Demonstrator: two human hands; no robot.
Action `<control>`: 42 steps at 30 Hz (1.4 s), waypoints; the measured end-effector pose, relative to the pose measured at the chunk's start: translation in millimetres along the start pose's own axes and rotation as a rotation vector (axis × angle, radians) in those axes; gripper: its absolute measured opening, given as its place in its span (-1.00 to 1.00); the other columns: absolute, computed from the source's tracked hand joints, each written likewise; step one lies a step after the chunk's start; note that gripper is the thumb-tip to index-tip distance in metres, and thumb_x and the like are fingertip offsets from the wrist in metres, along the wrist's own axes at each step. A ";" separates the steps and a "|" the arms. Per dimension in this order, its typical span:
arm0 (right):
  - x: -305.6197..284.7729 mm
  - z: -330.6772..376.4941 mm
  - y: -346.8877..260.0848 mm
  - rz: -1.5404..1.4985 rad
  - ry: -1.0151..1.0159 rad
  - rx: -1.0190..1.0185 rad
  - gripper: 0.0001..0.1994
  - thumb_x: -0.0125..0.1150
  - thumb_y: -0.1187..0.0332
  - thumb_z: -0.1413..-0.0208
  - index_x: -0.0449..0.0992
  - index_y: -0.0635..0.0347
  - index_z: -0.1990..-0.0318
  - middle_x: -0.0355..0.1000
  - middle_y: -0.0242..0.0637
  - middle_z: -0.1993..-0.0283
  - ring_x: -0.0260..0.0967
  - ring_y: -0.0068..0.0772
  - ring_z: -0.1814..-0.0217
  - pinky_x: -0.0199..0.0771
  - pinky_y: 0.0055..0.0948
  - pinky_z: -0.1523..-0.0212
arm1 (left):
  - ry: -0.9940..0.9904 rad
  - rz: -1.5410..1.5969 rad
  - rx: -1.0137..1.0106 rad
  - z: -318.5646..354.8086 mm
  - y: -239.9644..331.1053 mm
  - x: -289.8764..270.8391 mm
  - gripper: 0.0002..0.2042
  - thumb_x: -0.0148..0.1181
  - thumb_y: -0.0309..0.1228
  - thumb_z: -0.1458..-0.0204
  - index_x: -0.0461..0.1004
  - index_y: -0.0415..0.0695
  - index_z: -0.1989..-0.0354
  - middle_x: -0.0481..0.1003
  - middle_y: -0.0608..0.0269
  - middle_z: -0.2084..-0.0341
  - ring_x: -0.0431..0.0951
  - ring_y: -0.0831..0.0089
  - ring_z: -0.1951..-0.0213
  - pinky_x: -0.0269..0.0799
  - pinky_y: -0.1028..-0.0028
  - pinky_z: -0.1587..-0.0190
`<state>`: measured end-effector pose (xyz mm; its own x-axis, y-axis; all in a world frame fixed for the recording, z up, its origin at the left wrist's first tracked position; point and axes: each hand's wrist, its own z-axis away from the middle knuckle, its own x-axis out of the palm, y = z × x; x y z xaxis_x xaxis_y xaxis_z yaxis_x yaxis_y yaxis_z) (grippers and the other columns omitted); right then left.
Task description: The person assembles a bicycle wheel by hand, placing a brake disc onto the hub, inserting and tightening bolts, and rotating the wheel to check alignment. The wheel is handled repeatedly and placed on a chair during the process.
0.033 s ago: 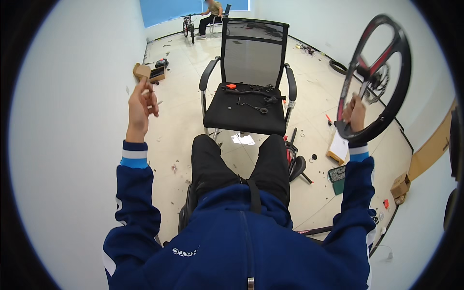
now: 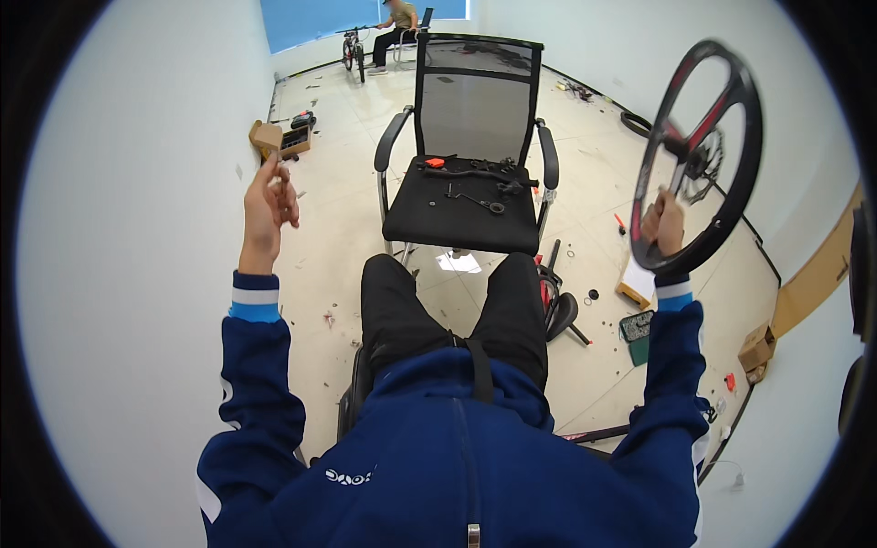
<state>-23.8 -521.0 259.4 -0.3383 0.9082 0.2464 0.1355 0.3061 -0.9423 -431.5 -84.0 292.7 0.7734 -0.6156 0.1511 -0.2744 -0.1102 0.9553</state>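
My right hand point(image 2: 665, 224) is raised at the right, its fingers wrapped round a spoke of a bicycle wheel point(image 2: 751, 137). The wheel is black with red markings, has broad spokes, and carries toothed metal parts at its hub; no tyre shows on it. It hangs upright in the air, slightly blurred. At the left, my left hand point(image 2: 265, 215) is held up with the thumb and forefinger close together and the other fingers curled. Whatever lies between its fingertips is too small to make out. Neither hand touches the office chair point(image 2: 466, 215) in front of me.
On the chair seat lie a black bar point(image 2: 480, 174), a crank-like part point(image 2: 475, 202) and an orange piece point(image 2: 435, 163). A saddle point(image 2: 562, 315), a green case point(image 2: 638, 352) and cardboard boxes point(image 2: 756, 347) are on the floor. Far off, a person point(image 2: 400, 27) sits beside a bicycle point(image 2: 354, 53).
The wheel in my right hand has shifted a little left and down. My left hand has barely moved.
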 end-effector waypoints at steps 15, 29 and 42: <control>-126.4 181.3 256.4 -0.515 0.322 0.946 -0.47 0.05 0.11 -0.21 -0.11 -0.17 0.72 -0.21 -0.59 0.82 -0.23 -0.58 0.86 -0.22 -0.51 0.82 | 0.135 0.027 -0.421 50.2 -146.8 -48.7 -0.58 0.07 0.12 -0.16 0.36 -0.01 0.41 0.19 0.41 0.75 0.23 0.51 0.73 0.14 0.49 0.65; -100.7 187.4 149.3 -0.690 -0.050 0.655 -0.56 -0.10 0.14 -0.41 0.13 -0.01 0.59 -0.13 -0.60 0.80 -0.23 -0.68 0.88 -0.15 -0.60 0.86 | 0.670 -0.221 -0.848 203.6 -433.1 -268.2 -0.59 0.23 -0.03 -0.01 0.24 0.03 0.68 0.04 0.39 0.83 0.07 0.42 0.81 0.03 0.36 0.75; -24.2 190.0 32.7 -0.656 -0.208 0.454 -0.59 -0.15 0.16 -0.43 0.11 -0.03 0.55 -0.13 -0.62 0.80 -0.22 -0.77 0.89 -0.08 -0.71 0.88 | 0.828 -0.422 -0.912 225.1 -396.4 -167.5 -0.63 0.17 -0.08 -0.07 0.42 -0.21 0.27 0.32 0.19 0.58 0.34 0.33 0.62 0.32 0.32 0.57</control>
<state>-188.1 -587.2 179.6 -0.3891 0.4997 0.7739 -0.5241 0.5708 -0.6321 -580.9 -112.9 -168.5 0.9147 0.0332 -0.4028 0.3068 0.5916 0.7455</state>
